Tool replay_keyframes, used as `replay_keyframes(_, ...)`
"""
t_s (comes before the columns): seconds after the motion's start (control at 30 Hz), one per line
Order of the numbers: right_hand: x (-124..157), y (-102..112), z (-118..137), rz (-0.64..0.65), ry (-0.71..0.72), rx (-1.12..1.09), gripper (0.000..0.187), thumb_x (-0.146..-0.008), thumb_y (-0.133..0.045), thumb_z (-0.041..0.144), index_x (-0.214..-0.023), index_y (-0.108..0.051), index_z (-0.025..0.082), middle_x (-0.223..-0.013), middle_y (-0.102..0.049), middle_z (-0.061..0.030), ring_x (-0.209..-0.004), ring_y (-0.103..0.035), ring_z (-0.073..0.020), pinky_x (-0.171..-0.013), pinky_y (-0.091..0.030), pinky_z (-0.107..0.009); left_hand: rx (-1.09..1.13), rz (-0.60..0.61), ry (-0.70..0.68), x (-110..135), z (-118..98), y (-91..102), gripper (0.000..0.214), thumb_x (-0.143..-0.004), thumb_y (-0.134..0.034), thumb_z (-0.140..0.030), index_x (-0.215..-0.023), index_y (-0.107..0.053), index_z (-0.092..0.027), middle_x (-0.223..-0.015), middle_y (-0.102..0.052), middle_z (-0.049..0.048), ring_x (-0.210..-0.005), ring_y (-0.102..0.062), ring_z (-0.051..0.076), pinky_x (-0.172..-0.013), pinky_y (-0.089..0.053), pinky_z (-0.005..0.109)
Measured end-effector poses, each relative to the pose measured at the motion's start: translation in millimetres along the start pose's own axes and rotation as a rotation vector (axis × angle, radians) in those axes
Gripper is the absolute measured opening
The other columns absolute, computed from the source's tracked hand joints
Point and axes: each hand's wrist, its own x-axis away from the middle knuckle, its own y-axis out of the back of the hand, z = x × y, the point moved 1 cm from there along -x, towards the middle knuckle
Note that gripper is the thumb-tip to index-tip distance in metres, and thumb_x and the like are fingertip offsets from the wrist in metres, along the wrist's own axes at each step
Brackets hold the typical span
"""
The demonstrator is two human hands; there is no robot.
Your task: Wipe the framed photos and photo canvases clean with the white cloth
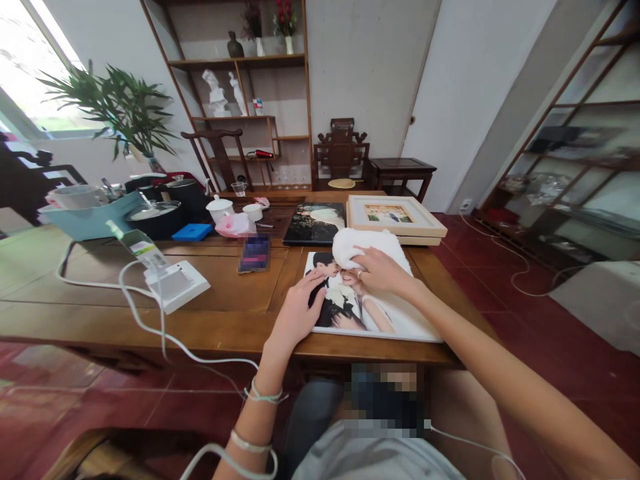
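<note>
A large printed photo panel (pixel 400 320) lies flat at the near edge of the wooden table (pixel 225 313). My left hand (pixel 296 312) rests on the panel's left part with fingers stretched flat, holding nothing. My right hand (pixel 379 272) is closed on a white cloth (pixel 363 247) and presses it onto the panel's upper part. A ring shows on one right finger.
A dark photo panel (pixel 315 223) and a light wooden framed picture (pixel 395 217) lie behind. A phone (pixel 255 253), a white socket block (pixel 175 285) with trailing cables, a small bottle (pixel 137 243), cups, a blue box, pots and a blue tray sit to the left. Shelves and chairs stand behind.
</note>
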Motion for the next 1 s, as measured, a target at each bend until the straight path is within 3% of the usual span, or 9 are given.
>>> replay_keyframes(0.23, 36.8, 1.6, 44.5, 0.05, -0.007, 0.083, 0.032, -0.082, -0.045, 0.011, -0.106, -0.066, 0.01, -0.139, -0.046, -0.0189, -0.134, -0.033, -0.0305, -0.106, -0.027, -0.05, 0.001, -0.01, -0.012, -0.5, 2.6, -1.9, 0.031, -0.09, -0.046, -0.022, -0.115, -0.063, -0.014, -0.128, -0.06, 0.0119, -0.123, -0.052, 0.023, -0.107, -0.039, 0.043)
replay_keyframes(0.53, 97.0, 10.3, 93.3, 0.121, 0.118, 0.004, 0.025, -0.079, -0.052, 0.013, -0.097, -0.07, 0.015, -0.14, -0.045, -0.0161, -0.133, -0.034, -0.0304, -0.108, -0.028, -0.051, 0.009, 0.027, -0.031, -1.0, -1.2, 1.2, 0.035, -0.089, -0.043, -0.015, -0.117, -0.062, -0.016, -0.129, -0.059, 0.0095, -0.125, -0.05, 0.022, -0.108, -0.039, 0.042)
replay_keyframes(0.73, 97.6, 11.4, 77.6, 0.08, 0.101, -0.1, 0.027, -0.08, -0.05, 0.013, -0.097, -0.07, 0.018, -0.139, -0.047, -0.0134, -0.132, -0.037, -0.0254, -0.111, -0.027, -0.047, 0.025, 0.023, -0.052, -0.4, -0.7, 1.1, 0.036, -0.089, -0.041, -0.014, -0.118, -0.062, -0.019, -0.13, -0.058, 0.0074, -0.126, -0.049, 0.021, -0.108, -0.038, 0.041)
replay_keyframes(1.0, 58.2, 6.8, 30.4, 0.019, 0.002, -0.053, 0.034, -0.081, -0.044, 0.012, -0.107, -0.067, 0.016, -0.137, -0.049, -0.0135, -0.131, -0.039, -0.0249, -0.108, -0.03, -0.045, 0.001, -0.008, 0.015, -0.2, 3.0, -1.9, 0.032, -0.09, -0.044, -0.021, -0.114, -0.064, -0.015, -0.127, -0.06, 0.0116, -0.124, -0.051, 0.024, -0.107, -0.039, 0.044)
